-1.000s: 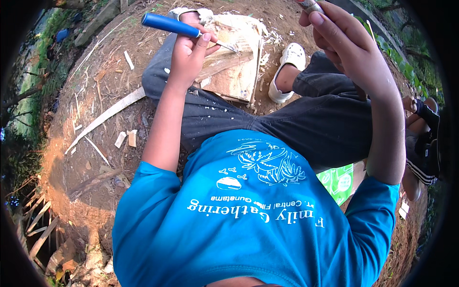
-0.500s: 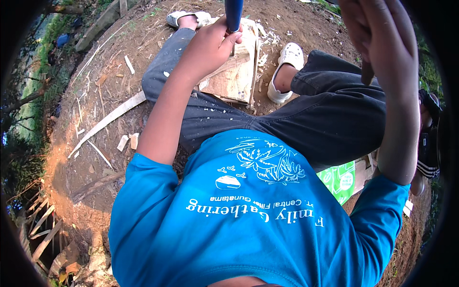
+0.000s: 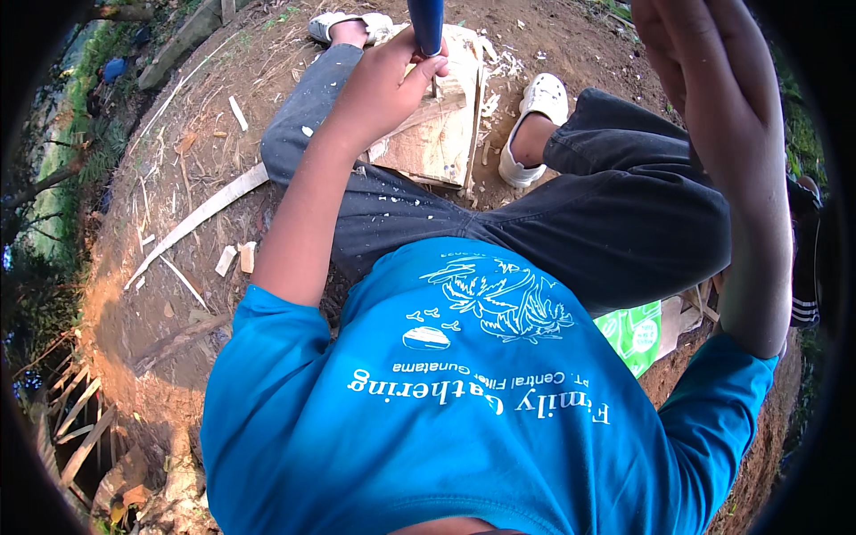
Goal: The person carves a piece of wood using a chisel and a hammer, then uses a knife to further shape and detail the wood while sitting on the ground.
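My left hand (image 3: 379, 94) is wrapped round the lower part of a blue-handled chisel (image 3: 427, 27), held nearly upright. Its narrow metal blade shows below my fingers, with the tip at the pale wooden block (image 3: 423, 147) between my legs. The top of the handle runs out of view. Up at the right, well apart from the block, my right hand (image 3: 718, 89) is raised with its fingers curled closed. What it grips is almost wholly hidden now; a brown wooden handle end showed under it half a second ago.
Pale shavings (image 3: 508, 67) lie around the block. My feet wear white clogs (image 3: 542, 111) on either side. A long wood strip (image 3: 205, 209) and small offcuts (image 3: 236, 259) lie on the soil at left. A green package (image 3: 631, 334) sits by my right thigh.
My right hand has lifted slightly and shifted right, and the brown handle end below it has gone from sight. My left hand and the chisel have shifted slightly left, still at the block.
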Available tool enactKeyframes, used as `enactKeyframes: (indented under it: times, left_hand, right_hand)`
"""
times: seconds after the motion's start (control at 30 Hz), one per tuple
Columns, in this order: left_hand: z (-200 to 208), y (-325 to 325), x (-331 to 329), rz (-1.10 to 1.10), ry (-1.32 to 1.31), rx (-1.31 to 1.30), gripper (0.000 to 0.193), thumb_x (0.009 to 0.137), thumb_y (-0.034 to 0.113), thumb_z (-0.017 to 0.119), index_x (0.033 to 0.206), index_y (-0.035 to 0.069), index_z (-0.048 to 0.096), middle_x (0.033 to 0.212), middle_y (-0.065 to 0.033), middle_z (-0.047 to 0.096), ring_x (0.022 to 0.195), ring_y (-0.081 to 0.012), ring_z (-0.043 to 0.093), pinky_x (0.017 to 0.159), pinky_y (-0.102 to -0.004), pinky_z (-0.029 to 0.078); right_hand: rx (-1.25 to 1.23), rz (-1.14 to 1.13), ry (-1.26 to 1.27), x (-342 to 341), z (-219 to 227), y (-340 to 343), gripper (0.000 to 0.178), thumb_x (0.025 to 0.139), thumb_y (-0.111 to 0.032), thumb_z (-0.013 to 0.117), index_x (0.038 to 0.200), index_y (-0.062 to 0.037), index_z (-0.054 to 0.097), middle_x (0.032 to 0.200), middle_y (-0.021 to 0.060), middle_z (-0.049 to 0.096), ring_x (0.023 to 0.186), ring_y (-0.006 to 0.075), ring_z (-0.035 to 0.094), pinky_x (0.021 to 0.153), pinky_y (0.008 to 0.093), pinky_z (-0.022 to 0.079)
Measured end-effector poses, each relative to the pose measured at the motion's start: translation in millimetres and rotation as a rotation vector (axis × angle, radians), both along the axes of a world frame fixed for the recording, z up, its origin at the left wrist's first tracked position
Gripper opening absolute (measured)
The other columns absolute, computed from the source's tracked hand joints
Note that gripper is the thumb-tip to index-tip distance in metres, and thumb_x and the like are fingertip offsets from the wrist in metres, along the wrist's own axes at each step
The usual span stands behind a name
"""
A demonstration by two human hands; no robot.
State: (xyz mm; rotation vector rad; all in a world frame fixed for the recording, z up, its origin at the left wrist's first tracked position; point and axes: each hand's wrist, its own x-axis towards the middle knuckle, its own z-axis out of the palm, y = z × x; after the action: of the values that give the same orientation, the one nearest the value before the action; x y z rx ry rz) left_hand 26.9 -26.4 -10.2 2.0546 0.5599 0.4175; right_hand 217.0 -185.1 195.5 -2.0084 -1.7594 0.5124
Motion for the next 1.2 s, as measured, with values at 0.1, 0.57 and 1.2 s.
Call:
enactKeyframes:
  times: [0.1,0.57,1.2]
  left_hand:
    - [-3.7,-1.5,2.1,-0.004,-0.028,-0.091,0.010,0.103,0.005,0.059,0.112,0.002,0.060,0.106,-0.0053,0.066,0.101,-0.0141,0.068,0.089,-0.0324,0.059]
    - [-41.8,-8.7,-21.4,0.172,-0.369,-0.536,0.013,0.106,0.014,0.060,0.115,0.008,0.053,0.107,-0.0044,0.062,0.103,-0.0128,0.065,0.094,-0.0348,0.061]
    - [10.8,-9.2,-1.5,0.022,-0.047,-0.001,0.009,0.102,0.009,0.059,0.109,0.003,0.059,0.101,-0.0081,0.068,0.098,-0.0199,0.069,0.090,-0.0367,0.055]
  right_hand:
    - [0.013,0.006,0.081,-0.4,-9.7,5.6,0.020,0.108,-0.019,0.052,0.097,-0.0035,0.054,0.072,0.0024,0.046,0.060,0.0135,0.045,0.055,0.0328,0.040]
    - [-0.046,-0.173,0.753,7.4,-10.3,7.1,0.030,0.111,-0.033,0.051,0.107,-0.0043,0.060,0.066,-0.0075,0.043,0.053,0.0020,0.035,0.048,0.0217,0.030]
    - [-0.005,-0.097,0.661,15.3,-11.6,1.4,0.030,0.112,-0.031,0.049,0.106,-0.0033,0.059,0.065,-0.0091,0.040,0.053,0.0024,0.033,0.048,0.0228,0.029]
